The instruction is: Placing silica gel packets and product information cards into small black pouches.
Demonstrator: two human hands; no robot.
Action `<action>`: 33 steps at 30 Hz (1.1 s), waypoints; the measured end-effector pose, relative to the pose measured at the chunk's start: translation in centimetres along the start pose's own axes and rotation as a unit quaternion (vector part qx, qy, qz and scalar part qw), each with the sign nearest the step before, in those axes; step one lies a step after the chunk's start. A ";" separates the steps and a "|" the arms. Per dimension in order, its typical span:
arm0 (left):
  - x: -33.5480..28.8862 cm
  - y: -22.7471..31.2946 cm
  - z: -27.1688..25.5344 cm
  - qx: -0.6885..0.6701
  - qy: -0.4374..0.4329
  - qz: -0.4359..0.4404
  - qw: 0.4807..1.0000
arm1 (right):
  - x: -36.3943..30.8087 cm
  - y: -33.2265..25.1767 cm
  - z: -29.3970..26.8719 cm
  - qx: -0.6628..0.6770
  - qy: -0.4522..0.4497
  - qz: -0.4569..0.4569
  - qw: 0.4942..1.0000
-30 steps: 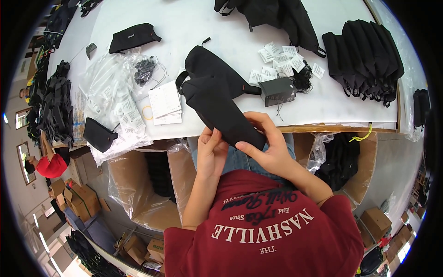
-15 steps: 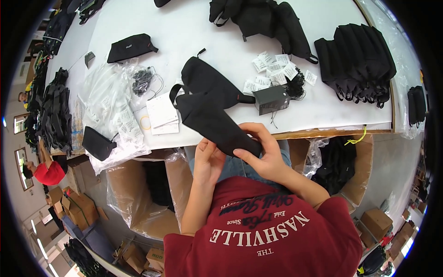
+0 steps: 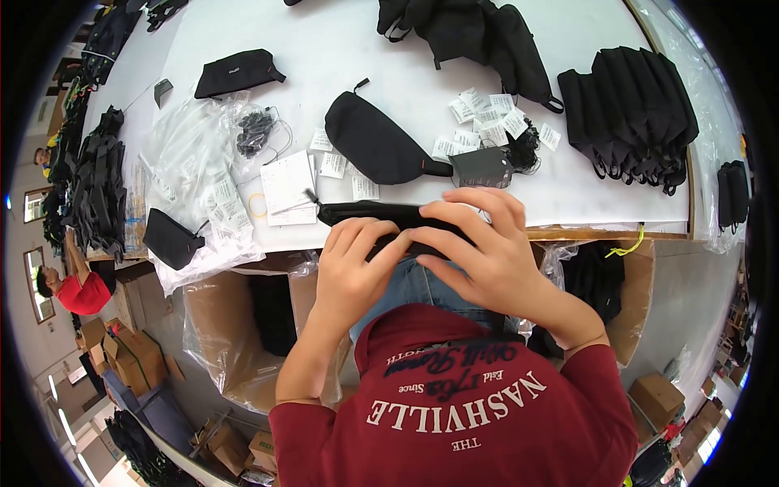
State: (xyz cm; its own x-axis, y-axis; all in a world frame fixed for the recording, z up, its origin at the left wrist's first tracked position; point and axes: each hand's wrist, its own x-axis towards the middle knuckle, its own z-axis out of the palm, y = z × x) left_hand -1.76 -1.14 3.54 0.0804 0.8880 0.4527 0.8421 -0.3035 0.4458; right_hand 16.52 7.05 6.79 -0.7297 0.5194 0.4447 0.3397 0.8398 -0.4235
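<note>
Close to the table's front edge I hold a black zippered pouch [image 3: 381, 213] sideways, its narrow zip edge facing up and a small pull at its left end. My left hand [image 3: 355, 264] is closed on the left and middle part, with thumb and fingers near the top edge. My right hand [image 3: 485, 247] grips the right end, fingers bent over the far side. Part of the pouch's body is hidden behind my fingers. Just beyond lies another black pouch [image 3: 377, 140], flat on the table, with white labels [image 3: 333, 165] beside it.
White cards [image 3: 288, 187] and a clear plastic bag of labels [image 3: 195, 162] lie to the left. A dark hang tag [image 3: 483, 168], a heap of labels [image 3: 491, 114] and stacked black pouches [image 3: 629, 114] sit to the right. Lined cartons [image 3: 235, 333] stand below the table edge.
The pouch in my hands has turned from pointing away to lying sideways, zip edge up, and no longer overlaps the other pouch. Both hands have shifted their hold; labels beside the other pouch now show.
</note>
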 end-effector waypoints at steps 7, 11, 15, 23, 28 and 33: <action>-1.5 -1.0 -0.1 0.019 0.058 0.111 0.992 | -0.5 0.9 0.4 0.134 -0.053 0.039 0.989; -1.8 -0.4 -0.8 0.035 0.047 0.145 0.988 | -0.1 0.7 -0.1 0.170 -0.126 0.075 0.974; -1.9 0.0 -1.4 0.061 0.061 0.161 0.983 | 0.3 0.5 -0.2 0.160 -0.120 0.055 0.978; -1.7 0.3 -1.4 0.051 0.066 0.144 0.986 | 0.1 0.1 0.2 0.157 -0.045 0.040 0.986; -1.7 0.7 -1.6 0.043 0.043 0.129 0.990 | -0.3 0.0 0.1 0.155 -0.045 0.023 0.987; -2.7 1.0 -1.2 0.005 0.028 0.130 0.991 | -0.2 0.0 -0.1 0.139 -0.078 -0.038 0.987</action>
State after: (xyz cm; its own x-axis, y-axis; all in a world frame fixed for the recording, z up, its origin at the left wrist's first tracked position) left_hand -1.74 -4.22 3.70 0.2658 0.7603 0.5927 0.8026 -0.5151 0.3009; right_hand 16.71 6.92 6.78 -0.8364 0.4084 0.3654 0.1213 0.7882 -0.6033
